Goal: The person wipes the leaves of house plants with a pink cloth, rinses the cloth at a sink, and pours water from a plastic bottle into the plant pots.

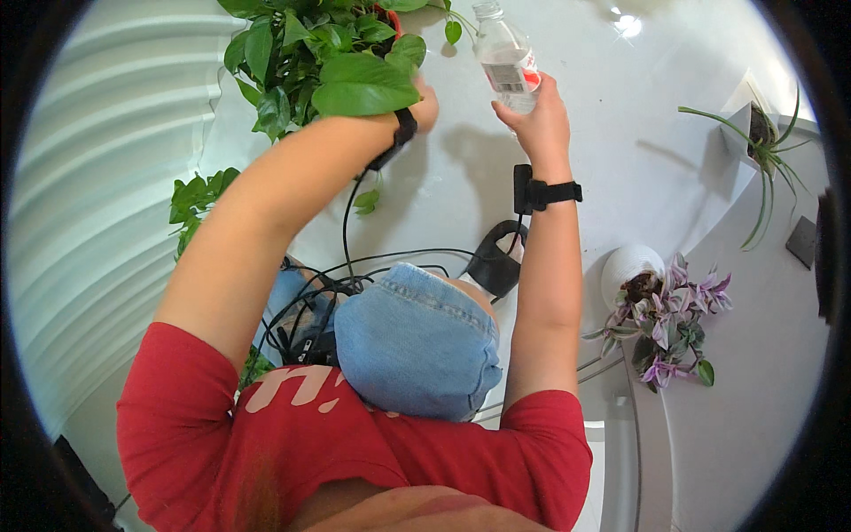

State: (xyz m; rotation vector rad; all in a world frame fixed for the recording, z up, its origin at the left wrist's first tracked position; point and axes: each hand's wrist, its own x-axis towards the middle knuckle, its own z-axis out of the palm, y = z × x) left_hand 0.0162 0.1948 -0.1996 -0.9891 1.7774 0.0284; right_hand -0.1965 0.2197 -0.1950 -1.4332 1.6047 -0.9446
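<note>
The corrugated pale wall fills the view from seven to eleven o'clock. The white floor spreads from twelve to three o'clock. At twelve o'clock stands the big leafy green plant, its broad leaves over an orange pot rim. The purple-leaved plant in a round white pot sits at four o'clock, and a spiky green plant in a grey pot at two o'clock. Black cables loop near the centre, above the person's denim-covered knee.

The left hand is mostly hidden behind a leaf just past twelve o'clock; whether its fingers are spread or curled cannot be told. The right hand, at one o'clock, is wrapped around the lower part of a clear plastic bottle, which tilts with its neck toward the plant. Both wrists wear black straps.
</note>
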